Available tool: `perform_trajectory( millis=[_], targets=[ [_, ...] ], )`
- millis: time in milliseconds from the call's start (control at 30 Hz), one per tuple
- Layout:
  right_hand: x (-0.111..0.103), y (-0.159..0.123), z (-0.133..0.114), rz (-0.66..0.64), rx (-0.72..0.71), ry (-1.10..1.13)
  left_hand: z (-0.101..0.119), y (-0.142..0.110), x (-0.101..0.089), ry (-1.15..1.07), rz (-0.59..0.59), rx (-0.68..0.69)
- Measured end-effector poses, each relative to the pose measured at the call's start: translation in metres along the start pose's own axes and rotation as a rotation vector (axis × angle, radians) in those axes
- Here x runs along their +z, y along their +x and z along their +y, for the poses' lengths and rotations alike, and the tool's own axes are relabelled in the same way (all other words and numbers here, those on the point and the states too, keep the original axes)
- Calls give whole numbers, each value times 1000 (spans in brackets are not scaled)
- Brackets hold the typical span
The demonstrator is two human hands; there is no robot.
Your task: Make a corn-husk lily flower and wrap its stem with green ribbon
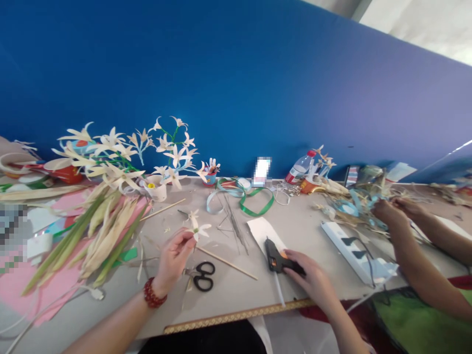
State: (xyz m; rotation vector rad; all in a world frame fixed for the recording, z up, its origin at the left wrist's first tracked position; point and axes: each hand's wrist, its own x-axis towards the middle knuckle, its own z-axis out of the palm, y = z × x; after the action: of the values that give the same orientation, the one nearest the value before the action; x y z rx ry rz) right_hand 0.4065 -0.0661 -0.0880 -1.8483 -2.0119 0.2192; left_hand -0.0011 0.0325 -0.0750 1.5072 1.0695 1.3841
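Observation:
My left hand [174, 258], with a red bead bracelet on the wrist, pinches the stem of a small cream-coloured leaf flower [197, 228] and holds it upright over the table. My right hand [311, 278] is closed on a black hot glue gun [277, 258] that rests on the table, its white glue stick pointing toward me. Black-handled scissors [202, 276] lie between my hands, next to a thin wooden stick [225, 263].
Finished leaf flowers [110, 152] and green-and-cream leaf strips [99, 233] fill the left side. Green ribbon [254, 201], thin wires, a water bottle [300, 168] and a white power strip [348, 248] lie further back and right. Another person's hands [396, 211] work at the right.

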Motion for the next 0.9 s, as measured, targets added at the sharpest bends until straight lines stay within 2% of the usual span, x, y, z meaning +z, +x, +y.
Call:
perform_trajectory(
  millis=[233,467,600,767,833,900],
  targets=[
    [2,19,-13,50,20,-20,-1,1,0,-3,-7,-22],
    [-2,31,-12,-64,-51,131,-1,2,1,12,-7,-32],
    [-14,29,-8,-173,-45,240,1,1,0,25,-4,-16],
    [-26,18,-8,-278,-5,266,2,1,1,0,1,-23],
    [-29,14,-9,-269,-28,301,1,1,1,-12,-2,-27],
    [-30,12,-7,-207,-64,351,1,2,1,-9,-8,-28]
  ],
)
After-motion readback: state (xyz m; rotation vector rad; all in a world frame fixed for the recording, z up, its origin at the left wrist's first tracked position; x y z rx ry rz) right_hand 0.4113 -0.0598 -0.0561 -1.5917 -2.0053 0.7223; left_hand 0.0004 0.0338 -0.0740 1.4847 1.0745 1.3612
